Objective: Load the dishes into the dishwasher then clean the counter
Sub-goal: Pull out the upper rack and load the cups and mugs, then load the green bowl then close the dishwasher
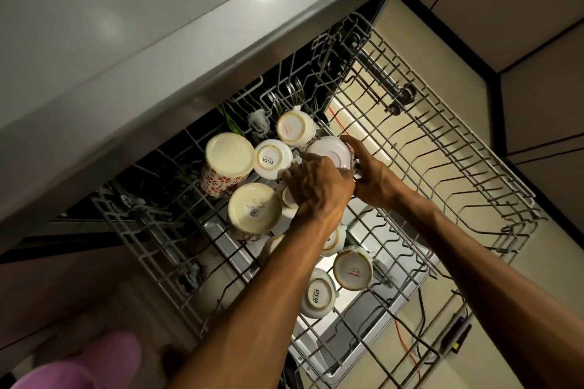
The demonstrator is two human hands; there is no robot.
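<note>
Upper rack [493,186] is pulled out under the counter edge [177,50]; cups sit base-up along its left half, right half bare wire. Far left: the floral mug [226,164] leans on its neighbours, touching the SISTA cup [272,159]; the barcode-labelled cup [254,210] stands just in front of them. Risk one: these are packed rim to rim, so any nudge from my knuckles could knock china on china and chip an edge. Centre: my left hand [319,185] lies over the cluster, fingers curled down at the near edge of the white cup [330,153] I am seating; whether they pinch it or only steady it, I cannot tell. My right hand [368,167] grips the same cup from its far side, thumb over the rim of its base. Risk two: if it lands between tines rather than over them, it may tip into the red-stamped cup [295,129] behind. Near front, two more cups [335,281] crowd my forearms; a careless withdrawal could drag one off its tines.
</note>
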